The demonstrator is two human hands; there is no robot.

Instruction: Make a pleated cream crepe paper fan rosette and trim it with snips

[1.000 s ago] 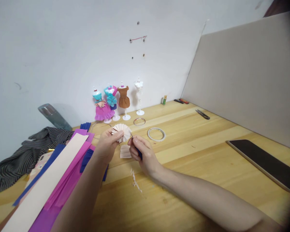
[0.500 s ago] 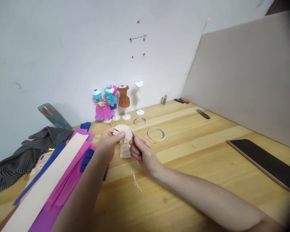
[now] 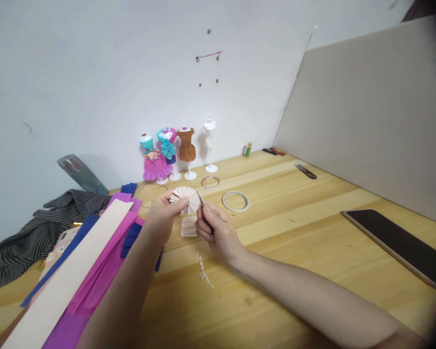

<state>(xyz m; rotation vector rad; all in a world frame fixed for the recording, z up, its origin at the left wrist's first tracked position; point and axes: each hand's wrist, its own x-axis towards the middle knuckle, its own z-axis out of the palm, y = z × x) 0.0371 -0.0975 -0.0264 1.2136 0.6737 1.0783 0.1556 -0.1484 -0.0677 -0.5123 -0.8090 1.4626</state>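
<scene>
My left hand [image 3: 162, 213] pinches a pleated, pale pink crepe-paper fan [image 3: 183, 199] between thumb and fingers, its folds spread in a round. Close on its right, my right hand [image 3: 216, 225] is closed around small scissors [image 3: 200, 197]; a pointed metal tip and a bit of dark blue handle show, the rest is hidden by the fingers. The tip is at the fan's right edge; whether it touches the paper I cannot tell. Below the hands, a pleated pale pink strip [image 3: 188, 227] lies on the wooden table [image 3: 276, 271], with thin paper scraps [image 3: 203, 272] nearer me.
Several small dress-form stands, one with a brown dress [image 3: 186, 145], line the wall. Tape rolls [image 3: 236, 209] lie before them. Thread snips [image 3: 305, 171] and a phone [image 3: 396, 242] are at right. Coloured paper strips [image 3: 72, 271], striped cloth [image 3: 32, 232] and a bottle [image 3: 82, 173] fill the left.
The scissors' tip has shifted slightly at the fan's right edge. Both hands stay nearly in place, still holding the fan and the scissors.
</scene>
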